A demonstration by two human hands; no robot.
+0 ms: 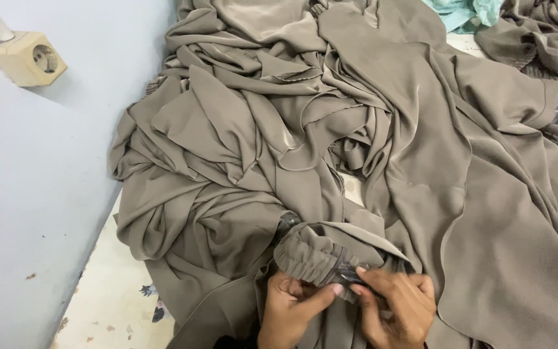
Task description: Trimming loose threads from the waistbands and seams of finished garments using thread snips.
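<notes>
A big heap of taupe fabric [292,129] covers most of the floor in front of me. At the bottom centre both hands hold a gathered, elasticated cuff [311,255] of this cloth. My left hand [290,310] grips the cloth under the ruffled edge, with its thumb stretched along the hem. My right hand [398,307] pinches the same hem from the right, and a small dark thing between its fingertips is too hidden to identify.
A pale blue wall [33,194] runs along the left, with a cream wall socket [27,59] high up. Light patterned floor [111,291] shows at the lower left. A turquoise cloth [466,13] and more taupe garments [544,39] lie at the top right.
</notes>
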